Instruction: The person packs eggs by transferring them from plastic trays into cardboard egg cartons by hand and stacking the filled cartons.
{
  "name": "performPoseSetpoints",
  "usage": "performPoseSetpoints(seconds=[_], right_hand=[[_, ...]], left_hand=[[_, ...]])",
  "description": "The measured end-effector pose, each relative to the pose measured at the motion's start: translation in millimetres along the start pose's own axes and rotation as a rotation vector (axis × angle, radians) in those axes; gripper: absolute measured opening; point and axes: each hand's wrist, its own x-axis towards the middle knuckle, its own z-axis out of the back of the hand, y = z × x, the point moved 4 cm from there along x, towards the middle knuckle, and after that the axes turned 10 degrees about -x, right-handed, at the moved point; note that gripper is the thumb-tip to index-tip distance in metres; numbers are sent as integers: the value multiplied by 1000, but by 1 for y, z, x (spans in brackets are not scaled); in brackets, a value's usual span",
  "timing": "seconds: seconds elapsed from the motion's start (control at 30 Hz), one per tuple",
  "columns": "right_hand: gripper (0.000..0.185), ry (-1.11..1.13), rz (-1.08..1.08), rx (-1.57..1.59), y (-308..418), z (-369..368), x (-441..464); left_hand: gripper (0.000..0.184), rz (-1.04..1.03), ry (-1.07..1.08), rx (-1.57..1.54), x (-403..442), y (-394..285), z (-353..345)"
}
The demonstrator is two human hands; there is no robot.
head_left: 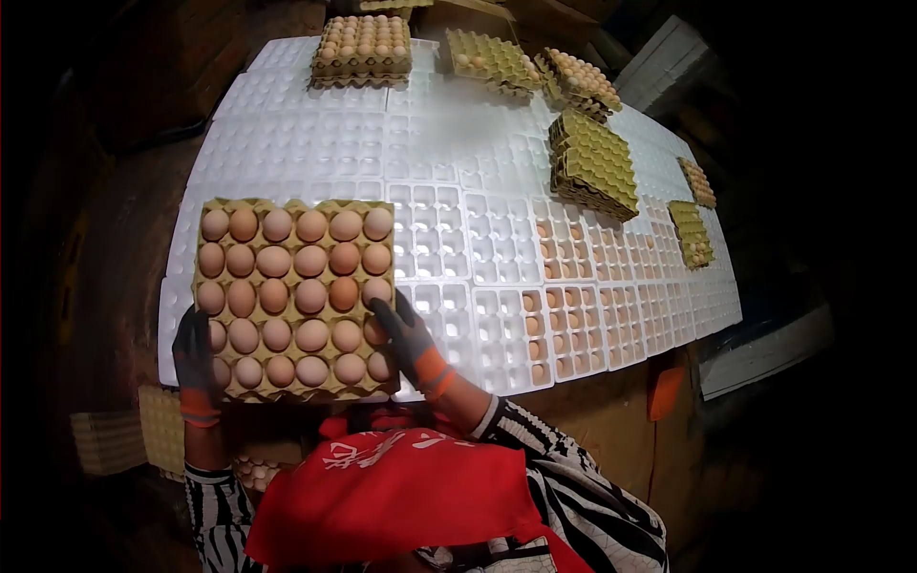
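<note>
A yellowish pulp egg tray (304, 392), full of brown eggs (310, 296), lies in front of me over the left part of white compartment trays (428, 229). My left hand (197, 355), in a grey glove with an orange cuff, grips its left edge. On the opposite edge my right hand (413, 342), gloved alike, is closed with its fingers over the rim and beside the outer eggs. The tray's underside is hidden, so I cannot tell whether it rests or is lifted. Further right, brown eggs (572, 323) sit in several compartments of the white trays.
At the back stand an egg-filled tray stack (363, 48), a partly filled tray (492, 59) and another loaded stack (580, 81). A pile of pulp trays (594, 164) is right of centre. Smaller trays (690, 234) lie at the far right. More trays (160, 430) are below left.
</note>
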Motion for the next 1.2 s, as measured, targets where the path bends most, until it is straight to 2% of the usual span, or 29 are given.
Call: performPoseSetpoints(seconds=[0.07,0.1,0.17,0.2,0.23,0.3,0.33,0.37,0.4,0.43,0.5,0.53,0.57,0.63,0.67,0.73,0.8,0.83,0.9,0.97,1.03,1.1,1.13,1.17,1.2], right_hand=[[54,-106,-112,143,6,44,-9],[52,-122,-375,228,4,68,-15],[53,-152,-277,234,-8,113,-27],[52,-168,-310,194,-17,136,-36],[51,-171,-142,107,-7,157,-42],[39,-95,340,-689,-72,214,-62],[51,-200,-261,99,-69,222,-59],[43,-184,-118,-178,-76,240,-63],[38,-163,19,-452,-94,258,-74],[36,-142,161,-719,-108,273,-84],[35,-128,-12,-472,-122,298,-86],[38,-129,-130,-320,-115,304,-87],[41,-148,-246,-167,-107,309,-88],[39,-154,-289,-81,-110,320,-86],[39,-146,-283,-94,-115,324,-86],[39,-123,-192,-253,-130,334,-83],[40,-102,5,-581,-144,341,-81],[41,-101,102,-731,-151,341,-81],[44,-120,228,-909,-162,342,-80],[43,-83,-43,-695,-164,351,-78],[41,-134,-267,-524,-179,365,-80],[53,-176,-326,-230,-139,388,-77],[57,-216,-350,-176,-156,410,-67],[60,-306,-330,-60,-148,430,-58],[61,-394,-337,-33,-140,455,-48]], left_hand=[[43,-73,-35,151,-19,-13,-47],[40,-29,-50,49,-26,-33,-80],[35,51,-76,-159,-35,-75,-148],[32,90,-91,-264,-40,-83,-175],[34,101,-96,-292,-44,-80,-199],[37,115,-109,-352,-50,-68,-253],[35,201,-91,-337,-52,-70,-274],[34,287,-69,-321,-54,-72,-295],[37,249,-125,-407,-58,-70,-318],[37,311,-85,-455,-63,-70,-335],[37,212,-93,-443,-66,-57,-366],[37,238,-82,-349,-68,-62,-374],[37,257,-101,-393,-70,-62,-381],[37,292,-138,-485,-72,-55,-396],[37,330,-128,-437,-72,-50,-399],[37,325,-142,-395,-71,-46,-407],[38,316,-128,-389,-69,-40,-414],[39,376,-135,-410,-69,-37,-417],[41,344,-101,-394,-69,3,-418],[44,471,-51,-221,-73,10,-416],[45,153,-109,338,-68,-21,-409],[47,-34,-145,431,-57,-87,-414],[47,-165,-133,384,-45,-92,-423],[48,-76,-38,216,-31,-115,-437],[47,-115,9,190,-16,-129,-453]])
